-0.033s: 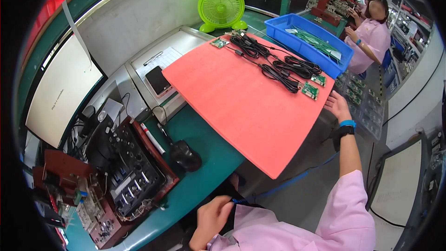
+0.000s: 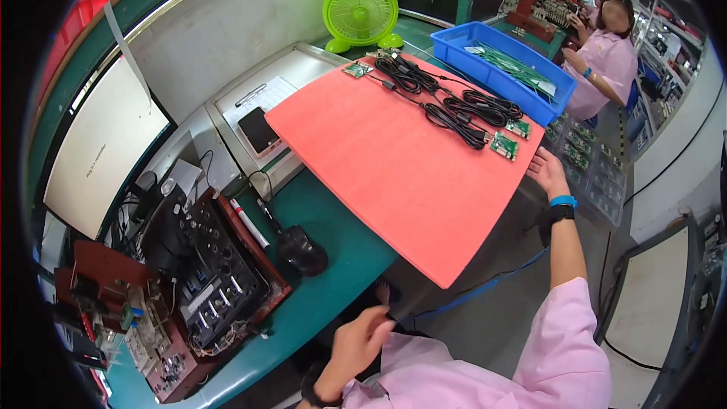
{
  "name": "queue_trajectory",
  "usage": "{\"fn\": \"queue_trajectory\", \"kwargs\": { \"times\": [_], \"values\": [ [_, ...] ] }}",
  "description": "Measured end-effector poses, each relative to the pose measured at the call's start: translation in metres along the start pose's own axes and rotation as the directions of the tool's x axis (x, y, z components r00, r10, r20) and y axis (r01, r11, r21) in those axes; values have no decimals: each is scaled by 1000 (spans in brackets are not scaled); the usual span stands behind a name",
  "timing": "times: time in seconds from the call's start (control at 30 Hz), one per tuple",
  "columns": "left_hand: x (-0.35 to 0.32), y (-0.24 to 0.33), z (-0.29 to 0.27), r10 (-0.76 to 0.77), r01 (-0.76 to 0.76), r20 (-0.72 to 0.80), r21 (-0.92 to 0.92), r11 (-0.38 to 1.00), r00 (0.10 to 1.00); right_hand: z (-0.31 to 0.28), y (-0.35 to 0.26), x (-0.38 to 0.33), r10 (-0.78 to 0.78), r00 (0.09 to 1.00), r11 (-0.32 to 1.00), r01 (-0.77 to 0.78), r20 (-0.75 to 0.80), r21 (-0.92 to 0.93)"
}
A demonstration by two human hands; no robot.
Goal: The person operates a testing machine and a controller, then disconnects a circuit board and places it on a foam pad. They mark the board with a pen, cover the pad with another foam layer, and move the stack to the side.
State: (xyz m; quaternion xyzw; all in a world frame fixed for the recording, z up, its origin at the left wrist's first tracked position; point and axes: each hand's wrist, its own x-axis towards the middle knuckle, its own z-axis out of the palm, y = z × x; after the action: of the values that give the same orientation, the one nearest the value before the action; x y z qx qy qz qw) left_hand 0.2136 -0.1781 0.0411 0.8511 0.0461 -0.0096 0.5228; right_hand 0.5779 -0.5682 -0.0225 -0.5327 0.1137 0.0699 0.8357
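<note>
A red-orange foam sheet [image 2: 394, 174] lies over the bench and juts past its front edge. On its far right part lie several coiled black cables [image 2: 454, 121] and small green circuit boards [image 2: 503, 146]. At the sheet's right edge, my right hand [image 2: 550, 174] has its fingers stretched toward or against the edge, with nothing visible in them. My left hand [image 2: 356, 350] hangs in front of my body, below the sheet's near corner, with loosely bent fingers and nothing visible in it. A blue cord [image 2: 477, 288] runs behind it toward the right.
A blue bin [image 2: 496, 68] of green strips stands beyond the sheet, near a green fan [image 2: 360, 11]. Left are a black mouse [image 2: 301, 251], a test fixture [image 2: 216, 276], a phone [image 2: 258, 130] and a monitor [image 2: 102, 151]. A co-worker [image 2: 606, 60] sits at the far right.
My left hand has risen slightly to the right, its fingers less tucked in. My right hand has barely shifted, remaining at the sheet's edge. The sheet and its parts look nearly unchanged.
</note>
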Motion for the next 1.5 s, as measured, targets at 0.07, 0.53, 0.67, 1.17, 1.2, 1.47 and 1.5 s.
{"fn": "queue_trajectory", "kwargs": {
  "times": [0.07, 0.53, 0.67, 1.17, 1.2, 1.47, 1.5],
  "values": [
    [21, -13, 27, 8, 24, 176, -180, 983, 984, 15, 6, -2, -4, 1000, 1000, 4, -18, 5],
    [23, 39, -28, 76, -447, -586, -519, 729, 806, 123, 38, -144, -270, 934, 938, 201, 233, 283],
    [41, 22, -61, -53, -572, -694, -631, 524, 718, 122, 67, -195, -296, 862, 949, 313, 412, 28],
    [52, 7, 25, -324, -153, -347, -854, 497, 880, 164, 47, -166, 427, 174, 547, 731, 887, -407],
    [52, -2, 27, -349, -148, -325, -881, 449, 879, 164, 43, -168, 370, 161, 571, 738, 915, -360],
    [111, 21, 34, -264, -169, -252, -939, 301, 931, 155, 54, -139, 114, 52, 882, 454, 992, -126],
    [114, 25, 30, -262, -174, -257, -937, 302, 930, 150, 57, -130, 107, 103, 933, 332, 989, -136]
  ]
}}
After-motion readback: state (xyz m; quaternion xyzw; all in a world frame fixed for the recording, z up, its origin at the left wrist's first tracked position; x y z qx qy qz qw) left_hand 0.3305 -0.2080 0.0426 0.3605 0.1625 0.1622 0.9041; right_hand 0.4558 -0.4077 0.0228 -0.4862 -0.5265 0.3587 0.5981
